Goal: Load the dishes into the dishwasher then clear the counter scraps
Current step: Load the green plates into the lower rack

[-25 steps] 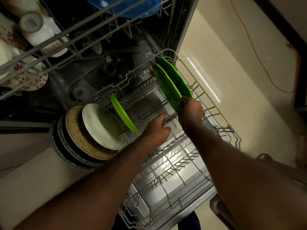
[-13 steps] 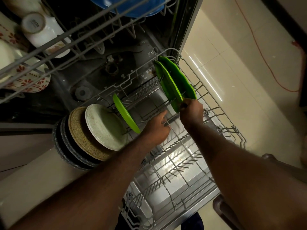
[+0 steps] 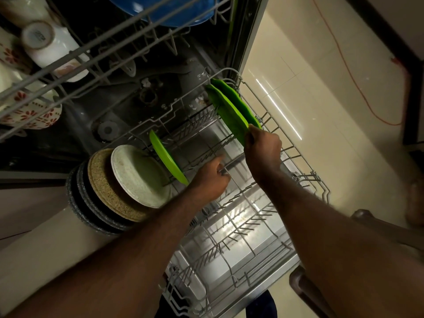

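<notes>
The dishwasher's lower rack (image 3: pixel 305 154) is pulled out below me. Two green plates (image 3: pixel 231 109) stand on edge at its far right corner, and my right hand (image 3: pixel 263 150) grips the near rim of the front one. My left hand (image 3: pixel 211 177) rests on the rack wires in the middle, fingers curled around a tine. A third green plate (image 3: pixel 167 157) stands upright left of it. Beside that lean a pale plate (image 3: pixel 140 177), a speckled tan plate (image 3: pixel 105 191) and dark plates (image 3: pixel 80 198).
The upper rack (image 3: pixel 91 53) juts out at top left with white and floral cups (image 3: pixel 46 47) and a blue bowl (image 3: pixel 169 12). Glossy floor tiles (image 3: pixel 332 99) lie to the right, crossed by an orange cable (image 3: pixel 358 88). The open door (image 3: pixel 252 278) is under the rack.
Both hands stay in nearly the same spots. My right hand has shifted slightly on the front green plate's rim.
</notes>
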